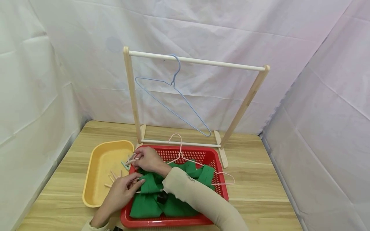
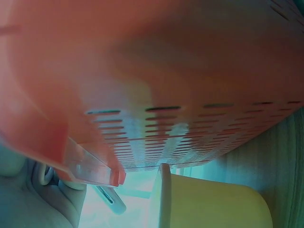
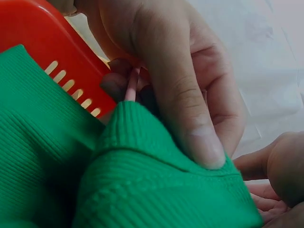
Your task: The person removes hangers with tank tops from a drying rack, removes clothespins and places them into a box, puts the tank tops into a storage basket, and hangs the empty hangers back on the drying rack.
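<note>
A green ribbed garment [image 1: 147, 207] lies in the red basket [image 1: 173, 222], with a pink hanger [image 1: 180, 146] running through it. At the garment's left side, my left hand [image 1: 119, 194] pinches its edge. The right wrist view shows the left thumb pressed on the green fabric [image 3: 166, 190] beside the pink hanger end [image 3: 132, 85]. Just above, my right hand [image 1: 150, 160] holds a pale clothespin [image 1: 131, 162] between its fingertips, over the basket's left rim. Part of the right hand [image 3: 285, 171] shows at that view's right edge.
Left of the basket stands a yellow tray [image 1: 89, 179] holding several clothespins [image 1: 114, 176]. Behind is a wooden rack [image 1: 134, 96] with a blue hanger [image 1: 185, 96] on its white top bar [image 1: 219, 63]. White cloth [image 1: 86, 32] encloses the wooden table [image 1: 260, 179].
</note>
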Available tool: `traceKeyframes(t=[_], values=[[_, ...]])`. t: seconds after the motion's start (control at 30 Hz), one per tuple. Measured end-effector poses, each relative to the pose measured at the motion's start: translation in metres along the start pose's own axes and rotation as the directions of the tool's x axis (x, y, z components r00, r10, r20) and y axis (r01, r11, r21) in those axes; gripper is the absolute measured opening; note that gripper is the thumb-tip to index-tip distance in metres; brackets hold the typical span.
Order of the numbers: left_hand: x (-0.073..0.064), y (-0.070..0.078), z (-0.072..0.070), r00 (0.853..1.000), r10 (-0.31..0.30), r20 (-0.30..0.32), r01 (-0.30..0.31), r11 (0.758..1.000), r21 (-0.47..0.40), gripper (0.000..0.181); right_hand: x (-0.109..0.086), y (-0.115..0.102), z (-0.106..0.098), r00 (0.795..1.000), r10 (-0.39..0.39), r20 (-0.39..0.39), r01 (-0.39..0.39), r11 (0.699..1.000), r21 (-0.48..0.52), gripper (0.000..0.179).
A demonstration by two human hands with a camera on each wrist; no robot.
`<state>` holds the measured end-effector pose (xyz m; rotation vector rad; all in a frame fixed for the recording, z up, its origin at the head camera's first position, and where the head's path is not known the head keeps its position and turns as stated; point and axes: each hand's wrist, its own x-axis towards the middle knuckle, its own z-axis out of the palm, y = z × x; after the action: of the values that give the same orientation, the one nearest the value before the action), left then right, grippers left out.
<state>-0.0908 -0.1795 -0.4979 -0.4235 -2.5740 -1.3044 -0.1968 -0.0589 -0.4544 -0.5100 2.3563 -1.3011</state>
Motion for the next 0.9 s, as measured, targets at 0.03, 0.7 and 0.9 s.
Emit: traceKeyframes(t=[0.03,0.7,0.9], values=[[0.0001,-0.0002,0.0004,1.0,0.0,0.001,0.0,1.0,0.0,0.008,0.0003,0.0002,0.0004,1.0,0.003,0.004,-0.003,1.0,-0.001,0.027],[0.0002,-0.0013,0.0016,1.0,-0.011,-0.001,0.011,1.0,-0.008,0.007,0.0056,-0.0003,0.0046,1.0,-0.021,0.005,0.022,0.991,-0.131,0.024],[-0.0006,-0.0008,0.001,1.0,-0.016,0.004,0.016,1.0,-0.007,0.008,0.0073,-0.0011,0.0063,0.999,-0.041,0.003,0.041,0.984,-0.174,0.023]])
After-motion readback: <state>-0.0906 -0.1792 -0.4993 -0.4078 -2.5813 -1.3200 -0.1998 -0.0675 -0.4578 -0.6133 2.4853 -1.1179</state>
